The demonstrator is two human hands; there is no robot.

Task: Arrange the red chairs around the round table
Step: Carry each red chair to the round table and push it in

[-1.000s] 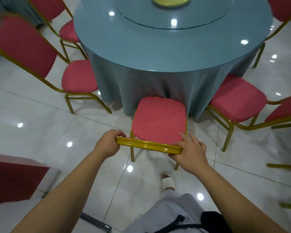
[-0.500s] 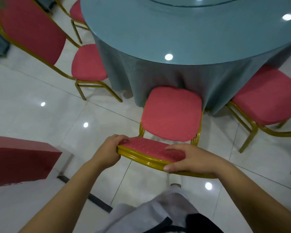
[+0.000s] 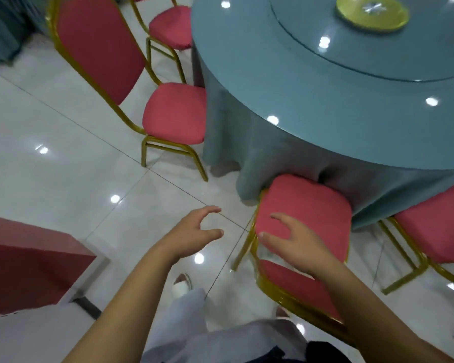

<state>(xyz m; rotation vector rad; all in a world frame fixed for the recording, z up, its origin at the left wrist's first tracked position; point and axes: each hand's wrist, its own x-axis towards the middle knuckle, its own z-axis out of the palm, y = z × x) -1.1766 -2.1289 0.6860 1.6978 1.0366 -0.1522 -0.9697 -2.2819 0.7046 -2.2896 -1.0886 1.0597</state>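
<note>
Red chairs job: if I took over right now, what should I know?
Left hand: open, empty, over the floor.
Right hand: open, empty, above the nearest chair.
That chair's seat touches the tablecloth of the round table, so it looks placed.
Another chair sits at the table's left, one at the right.
Left: judge the spacing and check the table's hidden far side.

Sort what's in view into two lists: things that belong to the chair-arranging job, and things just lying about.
Job: near chair; left chair; right chair; far chair; round table; both hands open, left hand, right hand.

Just there: yellow dish; red block.
</note>
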